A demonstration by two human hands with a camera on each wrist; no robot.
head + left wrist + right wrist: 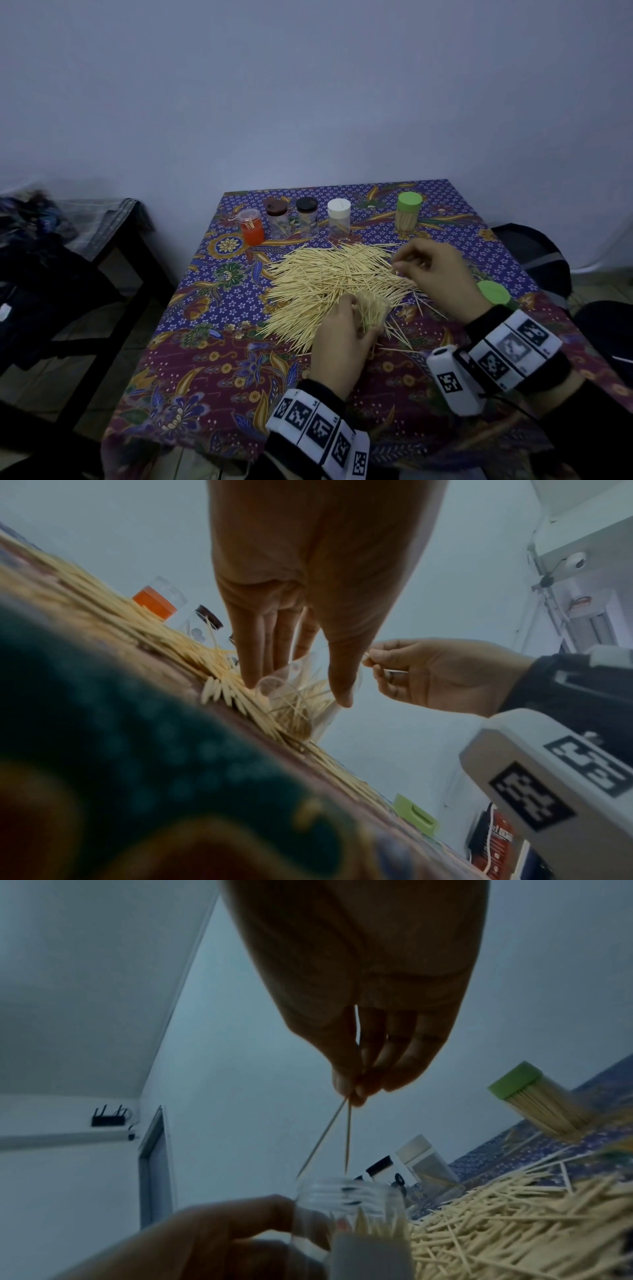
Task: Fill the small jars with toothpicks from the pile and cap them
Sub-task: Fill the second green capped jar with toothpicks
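Over the toothpick pile [329, 274] on the batik-covered table [212, 377], your left hand [339, 342] gripped an open clear jar [346, 1199], part-filled. Your right hand [435, 270] pinched two toothpicks [337, 1137] by their upper ends, tips just above the mouth. Judged light, stiff, slippery in bundles; hold them near one end, the jar by its wall. Green lid [493, 292] lay beside your right wrist.
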